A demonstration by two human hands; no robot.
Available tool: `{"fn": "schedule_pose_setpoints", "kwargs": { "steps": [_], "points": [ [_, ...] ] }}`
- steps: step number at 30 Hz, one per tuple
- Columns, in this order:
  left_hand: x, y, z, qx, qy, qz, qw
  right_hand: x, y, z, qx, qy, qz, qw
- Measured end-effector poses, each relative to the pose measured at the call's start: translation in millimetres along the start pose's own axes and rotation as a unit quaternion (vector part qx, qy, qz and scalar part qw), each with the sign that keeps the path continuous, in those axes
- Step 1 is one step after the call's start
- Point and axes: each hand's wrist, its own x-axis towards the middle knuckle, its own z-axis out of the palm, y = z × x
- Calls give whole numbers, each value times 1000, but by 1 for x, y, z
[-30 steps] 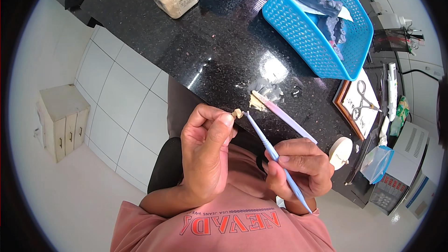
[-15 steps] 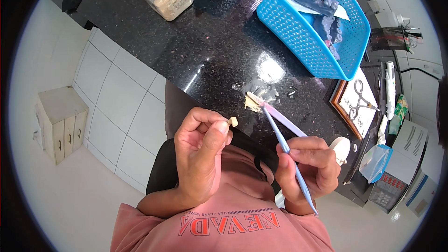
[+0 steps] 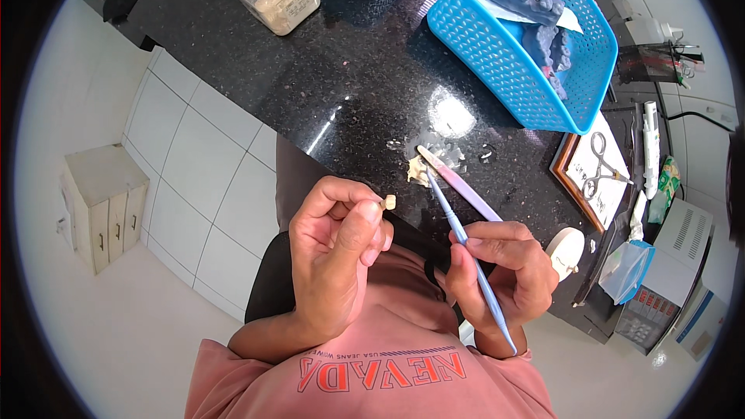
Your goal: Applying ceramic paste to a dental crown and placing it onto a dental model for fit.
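My left hand (image 3: 332, 260) pinches a small pale-yellow tooth-shaped piece, like a dental crown (image 3: 389, 202), between thumb and fingertips. It is held up just off the counter's near edge. In my right hand (image 3: 508, 271) is a slim light-blue dental instrument (image 3: 456, 226), gripped like a pen. Its tip reaches a smear of cream-coloured paste (image 3: 417, 171) on the black counter; whether it touches cannot be made out. Beside the paste lies a pink-lilac spatula (image 3: 458, 182), its near end passing behind my right hand. Clear wet-looking smears (image 3: 448, 157) surround the spatula's far end.
A blue basket (image 3: 504, 70) with grey dental models (image 3: 524, 0) stands far right. An uncapped powder jar (image 3: 283, 4) with an orange rim is far left. Scissor-like forceps (image 3: 599, 167) lie on a wood-edged board (image 3: 578, 186). A round whitish piece (image 3: 566, 252) sits near my right hand.
My right hand has shifted slightly left, and the blue instrument's tip has moved off the spatula toward the paste. The spatula has turned slightly. My left hand stays nearly still.
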Motion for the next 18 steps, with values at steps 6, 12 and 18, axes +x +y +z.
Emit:
{"fn": "schedule_pose_setpoints", "kwargs": {
  "steps": [6, 12, 18],
  "points": [
    [-1, 2, -2, 69, -37, 53, 996, -7, -2, -6, 91, 49, 52, 993],
    [1, 15, 1, 135, -27, 8, 990, -7, -5, -6, 150, 33, -4, 988],
    [4, 23, 4, 140, -22, -41, 989, -6, -4, -2, 102, 15, -22, 994]
  ]
}}
